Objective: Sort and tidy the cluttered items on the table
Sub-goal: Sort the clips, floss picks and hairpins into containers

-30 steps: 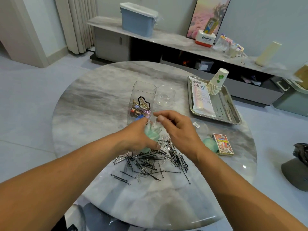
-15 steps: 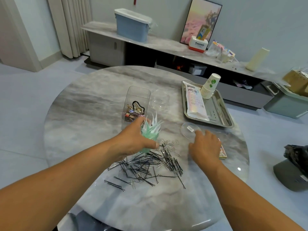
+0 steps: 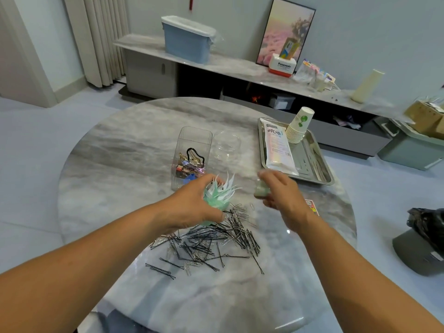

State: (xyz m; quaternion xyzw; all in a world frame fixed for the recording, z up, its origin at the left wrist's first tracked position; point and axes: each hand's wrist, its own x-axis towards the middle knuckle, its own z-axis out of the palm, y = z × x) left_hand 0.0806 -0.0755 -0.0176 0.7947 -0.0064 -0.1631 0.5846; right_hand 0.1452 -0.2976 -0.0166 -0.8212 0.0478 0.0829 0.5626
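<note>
My left hand (image 3: 192, 205) grips a small green tub (image 3: 217, 198) with white and green pointed picks sticking up out of it, held just above the round marble table (image 3: 120, 164). My right hand (image 3: 286, 200) hovers to its right and pinches a pale green lid (image 3: 260, 191), which is blurred. A loose pile of black hairpins and silver paper clips (image 3: 211, 243) lies in front of both hands. Behind the left hand a clear square box (image 3: 192, 155) holds binder clips and hair clips.
An empty clear round jar (image 3: 227, 145) stands right of the square box. A steel tray (image 3: 319, 162) at the back right holds a white packet (image 3: 278, 150) and stacked paper cups (image 3: 299, 127). A small printed card box (image 3: 312, 209) peeks out behind my right wrist.
My right hand went right to the table, picked up the green lid, and now has risen back toward the tub. The left hand stayed on the tub.
</note>
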